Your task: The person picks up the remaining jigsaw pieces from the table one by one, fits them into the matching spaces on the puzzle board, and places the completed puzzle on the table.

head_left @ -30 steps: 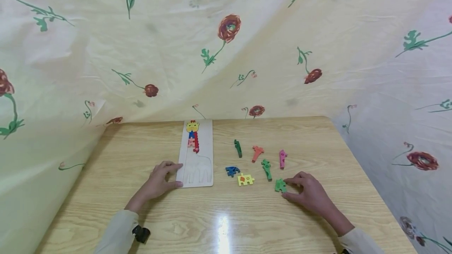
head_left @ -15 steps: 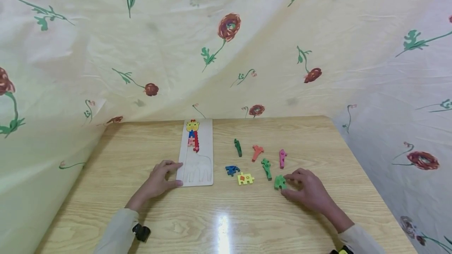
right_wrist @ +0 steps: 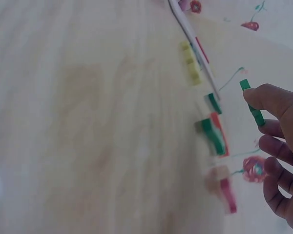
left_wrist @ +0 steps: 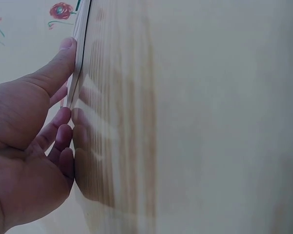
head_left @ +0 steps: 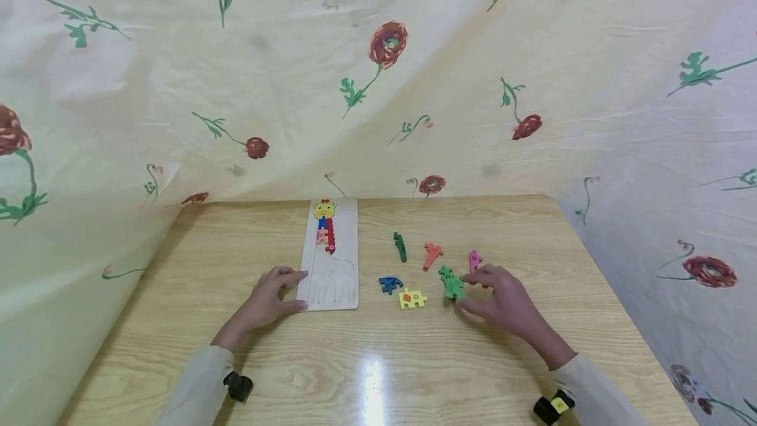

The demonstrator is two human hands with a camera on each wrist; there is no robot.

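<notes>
My right hand (head_left: 501, 302) pinches a light green puzzle piece (right_wrist: 244, 84) between thumb and fingertips. In the right wrist view the piece is lifted off the table; in the head view it partly covers another green puzzle piece (head_left: 445, 271). My left hand (head_left: 267, 297) rests at the left edge of a pale puzzle board (head_left: 345, 235), its thumb and a finger touching that edge near the lower end. Set into the board's upper part are a yellow giraffe head (head_left: 324, 210) and blue, pink and red pieces; lower down, the outlined body and legs hold no pieces.
Right of the board lie loose pieces: dark green (head_left: 400, 247), orange (head_left: 433, 256), blue (head_left: 389, 284), yellow (head_left: 412, 298), and a pink one (head_left: 475, 260) partly behind my right hand. Flowered cloth (head_left: 284, 84) hangs behind and beside the wooden table (head_left: 307, 367).
My right hand has picked up the light green piece from the table and carried it left and away from me, over the other green piece. My left hand stays at the board's edge.
</notes>
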